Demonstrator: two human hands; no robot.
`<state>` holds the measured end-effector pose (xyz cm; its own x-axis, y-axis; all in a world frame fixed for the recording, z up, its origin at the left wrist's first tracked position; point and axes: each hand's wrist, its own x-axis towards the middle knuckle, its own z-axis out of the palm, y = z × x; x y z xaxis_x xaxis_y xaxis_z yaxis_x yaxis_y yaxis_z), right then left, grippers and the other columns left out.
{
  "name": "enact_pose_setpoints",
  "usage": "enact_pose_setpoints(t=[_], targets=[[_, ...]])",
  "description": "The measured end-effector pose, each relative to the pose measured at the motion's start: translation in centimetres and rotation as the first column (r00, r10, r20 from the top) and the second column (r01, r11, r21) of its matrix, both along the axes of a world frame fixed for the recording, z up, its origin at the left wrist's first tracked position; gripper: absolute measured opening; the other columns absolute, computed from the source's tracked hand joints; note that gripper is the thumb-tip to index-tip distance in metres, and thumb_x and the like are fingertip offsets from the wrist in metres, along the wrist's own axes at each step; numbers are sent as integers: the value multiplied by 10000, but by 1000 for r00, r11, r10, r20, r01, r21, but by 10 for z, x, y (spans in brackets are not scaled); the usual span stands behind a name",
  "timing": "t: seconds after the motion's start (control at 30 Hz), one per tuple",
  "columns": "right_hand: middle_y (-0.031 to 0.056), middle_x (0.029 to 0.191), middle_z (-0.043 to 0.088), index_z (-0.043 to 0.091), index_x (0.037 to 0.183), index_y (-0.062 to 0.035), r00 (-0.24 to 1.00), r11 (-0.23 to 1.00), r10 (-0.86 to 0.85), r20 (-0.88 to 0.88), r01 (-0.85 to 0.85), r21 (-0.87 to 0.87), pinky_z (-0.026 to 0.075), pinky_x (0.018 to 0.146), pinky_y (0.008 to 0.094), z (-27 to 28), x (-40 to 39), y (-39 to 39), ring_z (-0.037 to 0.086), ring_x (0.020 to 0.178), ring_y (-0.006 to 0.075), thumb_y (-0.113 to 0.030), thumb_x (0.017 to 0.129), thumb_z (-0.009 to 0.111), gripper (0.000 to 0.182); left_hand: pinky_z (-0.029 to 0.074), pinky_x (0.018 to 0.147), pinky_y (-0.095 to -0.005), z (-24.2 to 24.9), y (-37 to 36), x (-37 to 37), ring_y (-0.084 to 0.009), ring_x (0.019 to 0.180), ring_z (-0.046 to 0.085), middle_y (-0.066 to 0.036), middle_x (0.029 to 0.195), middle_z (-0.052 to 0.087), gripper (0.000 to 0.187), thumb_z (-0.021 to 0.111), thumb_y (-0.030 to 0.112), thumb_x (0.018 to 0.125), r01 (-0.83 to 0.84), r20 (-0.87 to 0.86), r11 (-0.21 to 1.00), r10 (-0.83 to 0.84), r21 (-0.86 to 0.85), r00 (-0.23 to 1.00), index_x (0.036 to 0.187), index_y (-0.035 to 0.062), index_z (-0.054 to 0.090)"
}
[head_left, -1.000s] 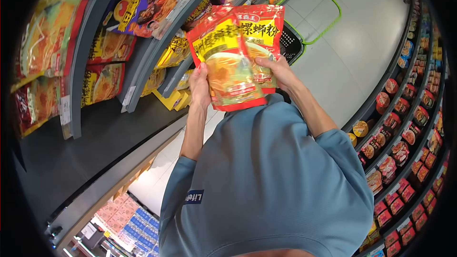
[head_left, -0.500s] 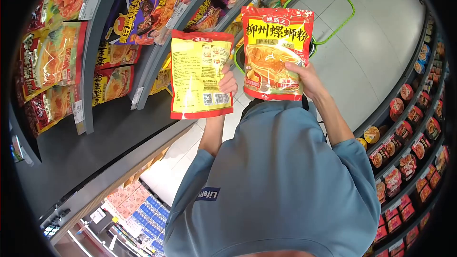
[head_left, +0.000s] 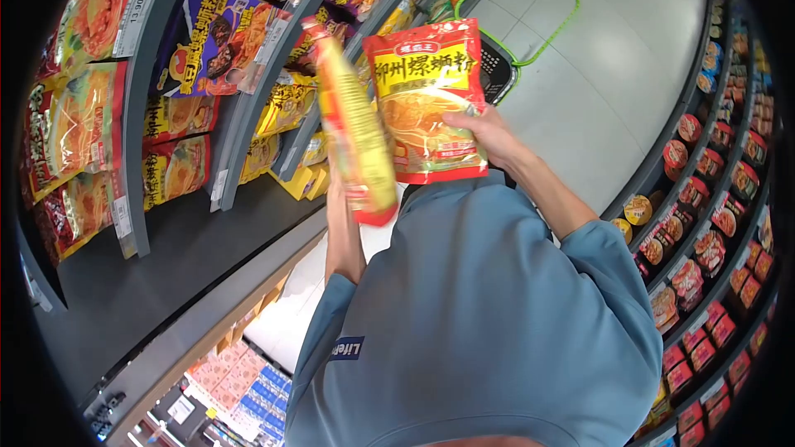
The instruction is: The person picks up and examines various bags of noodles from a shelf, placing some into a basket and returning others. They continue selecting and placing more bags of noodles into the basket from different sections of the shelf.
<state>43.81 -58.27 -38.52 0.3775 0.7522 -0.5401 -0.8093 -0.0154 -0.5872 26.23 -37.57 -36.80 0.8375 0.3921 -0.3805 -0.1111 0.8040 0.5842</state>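
My right hand (head_left: pixel 474 131) grips a red and yellow noodle packet (head_left: pixel 418 128) by its right side, thumb across the printed front, which shows a noodle bowl and faces me. Just to its left, a second red and yellow noodle packet (head_left: pixel 358 120) is turned nearly edge-on and smeared by motion. My left hand (head_left: pixel 334 180) holds this one from its left side, with most of the fingers hidden behind it. In this view the second packet slightly overlaps the first one's left edge. Both packets are held up in front of my chest.
Shelves on the left carry noodle packets such as a purple one (head_left: pixel 207 41), above a dark ledge (head_left: pixel 207 240). Beyond my hands, a black basket (head_left: pixel 499 74) with a green handle (head_left: pixel 571 25) rests on the tiled floor. Curved shelves of cup noodles (head_left: pixel 675 153) line the right.
My left hand has turned its packet from back-side-on to nearly edge-on. The right-hand packet has shifted left, closer to it. The view has shifted slightly.
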Motion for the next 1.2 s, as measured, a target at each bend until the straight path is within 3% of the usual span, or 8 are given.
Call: enact_pose_setpoints(t=[0.03,0.43,0.63,0.7,0.73,0.97,1.07,1.2], targets=[[118,1123,653,543,1230,28,1000,1000,-6,2,6,3,536,864,343,1,-6,3,656,953,188,-80,820,716,458,542,806,-299,0,-3,3,-158,899,663,-91,1006,676,391,581,333,951,2,-329,927,131,375,935,1174,13,566],[78,1117,660,569,1192,-9,977,999,54,207,-54,-8,520,860,319,-13,-60,13,639,968,143,-138,935,558,288,467,926,-303,-5,4,-18,-146,1054,602,-59,1179,639,330,559,263,971,153,-284,981,-114,119,952,1205,33,595],[119,1352,510,378,1402,-19,985,931,-157,-73,172,323,404,1028,339,-4,-89,17,512,1208,175,-444,948,545,644,507,855,-314,-12,6,-35,-152,966,634,-77,1108,663,312,589,259,956,69,-311,977,-2,204,950,1161,25,613],[136,1455,382,223,1475,-13,872,998,-54,487,27,61,316,1095,349,-1,-98,14,390,1323,217,-486,908,591,825,519,839,-324,-12,6,-38,-164,950,640,-80,1098,664,307,595,253,952,9,-317,984,49,178,947,1148,17,612],[150,1497,300,120,1500,-12,882,999,5,471,-28,41,252,1126,353,1,-99,13,306,1371,238,-483,867,645,948,527,830,-336,-13,7,-40,-172,937,644,-80,1088,665,305,595,255,952,9,-317,984,48,177,947,1136,11,610],[149,1368,456,247,1442,-1,935,993,118,335,-100,-70,327,1077,339,-1,-111,25,439,1257,206,-297,863,644,762,520,841,-328,-18,15,-63,-169,940,639,-85,1083,662,273,594,231,955,26,-285,987,20,158,958,1121,15,608],[144,1322,494,298,1395,29,852,991,116,511,-67,-114,361,1057,338,-3,-120,42,477,1220,205,-348,804,749,834,468,917,-324,-54,28,-81,-146,1090,558,-94,1205,586,383,584,241,964,-27,-224,912,129,409,966,1266,26,490],[144,1266,544,366,1345,45,793,991,113,599,-44,-129,389,1033,326,-37,-124,66,516,1177,212,-372,725,824,876,448,936,-340,-47,27,-83,-170,1117,538,-105,1242,549,500,572,300,968,-169,-254,855,327,491,910,1330,1,401]])
